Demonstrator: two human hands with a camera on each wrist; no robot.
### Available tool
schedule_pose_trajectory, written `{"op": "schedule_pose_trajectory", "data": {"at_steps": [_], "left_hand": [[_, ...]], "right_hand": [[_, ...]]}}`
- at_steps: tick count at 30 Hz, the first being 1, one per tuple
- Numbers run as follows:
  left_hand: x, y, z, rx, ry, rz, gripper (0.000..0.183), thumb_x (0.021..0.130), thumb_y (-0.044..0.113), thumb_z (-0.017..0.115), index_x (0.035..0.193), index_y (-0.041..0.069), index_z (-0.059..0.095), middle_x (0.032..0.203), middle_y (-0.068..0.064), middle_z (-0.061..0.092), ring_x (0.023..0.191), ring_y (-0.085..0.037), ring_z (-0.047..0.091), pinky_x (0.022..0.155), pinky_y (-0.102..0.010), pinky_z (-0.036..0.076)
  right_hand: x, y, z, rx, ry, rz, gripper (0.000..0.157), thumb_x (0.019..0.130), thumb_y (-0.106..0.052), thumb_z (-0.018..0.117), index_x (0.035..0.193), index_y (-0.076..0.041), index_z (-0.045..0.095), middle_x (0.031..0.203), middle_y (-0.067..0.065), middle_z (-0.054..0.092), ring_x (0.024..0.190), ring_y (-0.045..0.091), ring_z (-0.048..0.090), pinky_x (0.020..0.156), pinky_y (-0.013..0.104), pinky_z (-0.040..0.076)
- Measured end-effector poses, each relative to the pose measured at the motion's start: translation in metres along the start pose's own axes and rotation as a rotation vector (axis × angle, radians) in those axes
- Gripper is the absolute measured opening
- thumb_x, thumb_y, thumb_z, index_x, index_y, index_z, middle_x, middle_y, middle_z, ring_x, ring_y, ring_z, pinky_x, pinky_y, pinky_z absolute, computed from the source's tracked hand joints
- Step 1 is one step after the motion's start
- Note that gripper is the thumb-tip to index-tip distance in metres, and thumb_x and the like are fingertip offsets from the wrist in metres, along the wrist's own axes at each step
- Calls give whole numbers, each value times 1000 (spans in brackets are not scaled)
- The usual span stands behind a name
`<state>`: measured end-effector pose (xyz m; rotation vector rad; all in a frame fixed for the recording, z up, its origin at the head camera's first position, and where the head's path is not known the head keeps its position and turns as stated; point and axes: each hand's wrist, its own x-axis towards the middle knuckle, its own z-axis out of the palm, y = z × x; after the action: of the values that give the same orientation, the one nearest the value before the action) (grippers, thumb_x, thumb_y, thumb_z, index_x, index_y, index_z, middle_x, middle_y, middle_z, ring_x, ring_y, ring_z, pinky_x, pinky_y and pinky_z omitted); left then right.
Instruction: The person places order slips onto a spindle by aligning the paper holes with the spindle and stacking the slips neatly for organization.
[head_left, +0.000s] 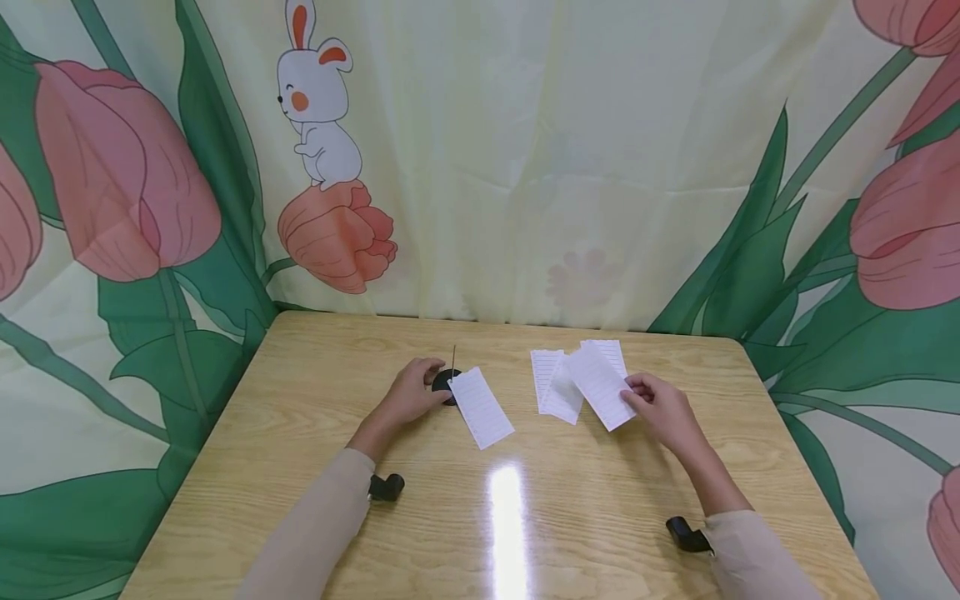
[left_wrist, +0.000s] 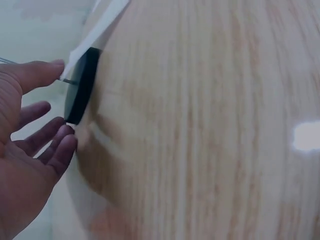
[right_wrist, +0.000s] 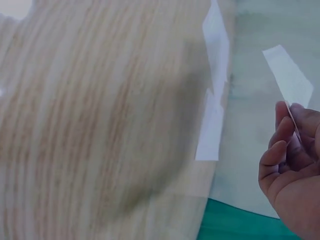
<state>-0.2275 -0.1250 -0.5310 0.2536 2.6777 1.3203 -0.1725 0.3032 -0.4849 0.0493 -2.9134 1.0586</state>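
A bill spike with a round black base [head_left: 444, 387] and a thin upright rod [head_left: 453, 360] stands left of centre on the table. One lined paper slip [head_left: 482, 408] meets the rod at its upper corner and slants toward the front. Around the left side of the base is my left hand [head_left: 411, 392]; in the left wrist view its loosely bent fingertips [left_wrist: 62, 125] are right at the base [left_wrist: 84, 87], its thumb beside the slip's corner. My right hand [head_left: 663, 410] pinches another lined slip [head_left: 600, 385] by its edge, raised above the table in the right wrist view.
More lined slips [head_left: 546, 371] lie overlapping at the back right, partly behind the held one. The wooden table [head_left: 585, 517] ends at a curtain [head_left: 510, 208] printed with tulips and a rabbit. Black wrist devices [head_left: 387, 487] sit at both cuffs.
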Motion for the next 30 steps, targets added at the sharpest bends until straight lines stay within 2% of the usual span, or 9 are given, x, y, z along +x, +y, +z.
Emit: {"op": "schedule_pose_trajectory", "data": {"at_steps": [5, 8, 13, 22, 26, 30], "left_hand": [[-1, 8, -11, -63, 10, -7, 54, 97, 21, 73, 145, 5, 55, 141, -16, 56, 124, -34, 59, 102, -51, 51], [1, 12, -19, -94, 32, 19, 50, 99, 22, 70, 144, 3, 56, 139, -17, 58, 121, -34, 59, 102, -50, 51], [2, 27, -31, -120, 106, 103, 39, 101, 21, 67, 135, 2, 61, 133, -21, 63, 117, -32, 62, 101, -47, 53], [-1, 64, -39, -90, 264, 309, 24, 102, 16, 66, 122, 4, 69, 112, -10, 68, 103, -23, 65, 90, -41, 57], [-3, 85, -38, -84, 291, 404, 19, 101, 12, 66, 117, 3, 71, 106, -10, 70, 98, -22, 67, 86, -39, 59], [0, 103, -35, -82, 282, 471, 17, 101, 10, 66, 115, 1, 72, 104, -11, 71, 95, -23, 67, 84, -39, 59]], "right_hand": [[3, -7, -5, 8, 7, -14, 28, 102, -15, 66, 122, 5, 67, 106, 19, 71, 98, 28, 65, 74, 19, 51], [5, -12, -9, -4, 0, -15, 29, 103, -16, 64, 123, 4, 67, 108, 19, 70, 99, 29, 65, 75, 19, 50], [10, -23, -16, 0, 5, -39, 29, 103, -15, 64, 124, 5, 66, 107, 20, 70, 96, 30, 64, 73, 20, 50], [17, -44, -22, 4, 3, -63, 28, 103, -17, 65, 123, 2, 67, 106, 18, 69, 92, 27, 61, 71, 21, 50], [20, -55, -21, 20, 1, -80, 27, 103, -17, 65, 124, 1, 67, 105, 17, 70, 89, 26, 60, 70, 21, 49], [23, -64, -20, 34, -10, -97, 27, 102, -17, 66, 124, 0, 67, 104, 16, 70, 87, 26, 60, 69, 21, 50]]}}
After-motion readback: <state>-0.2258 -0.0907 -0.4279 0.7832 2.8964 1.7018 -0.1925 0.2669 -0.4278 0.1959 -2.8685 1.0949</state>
